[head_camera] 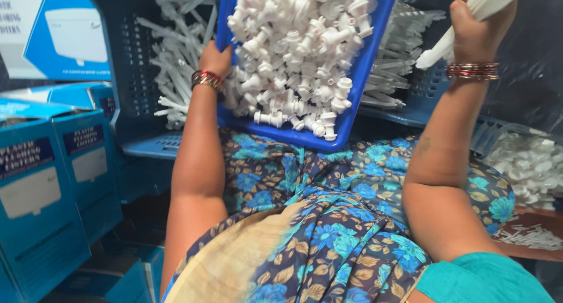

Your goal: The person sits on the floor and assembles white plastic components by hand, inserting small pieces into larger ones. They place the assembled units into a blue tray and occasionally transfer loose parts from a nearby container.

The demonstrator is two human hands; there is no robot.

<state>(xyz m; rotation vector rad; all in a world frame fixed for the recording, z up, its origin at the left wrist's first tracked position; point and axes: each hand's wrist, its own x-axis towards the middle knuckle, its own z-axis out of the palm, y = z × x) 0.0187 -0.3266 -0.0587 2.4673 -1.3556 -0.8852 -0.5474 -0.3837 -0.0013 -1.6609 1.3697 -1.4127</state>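
A blue plastic tray [352,98] full of small white plastic fittings [299,51] rests tilted on my lap, which is covered by a blue floral cloth [328,221]. My left hand [216,60] grips the tray's left edge; red bangles ring the wrist. My right hand [478,27] is raised at the upper right and closed on a bundle of long white plastic parts [469,21]. Its wrist also wears red bangles.
A dark blue crate [135,74] behind the tray holds several long white plastic tubes [176,63]. Blue cardboard boxes [47,186] stack at the left. More white fittings [528,168] lie in a pile at the right, above a brown surface [533,247].
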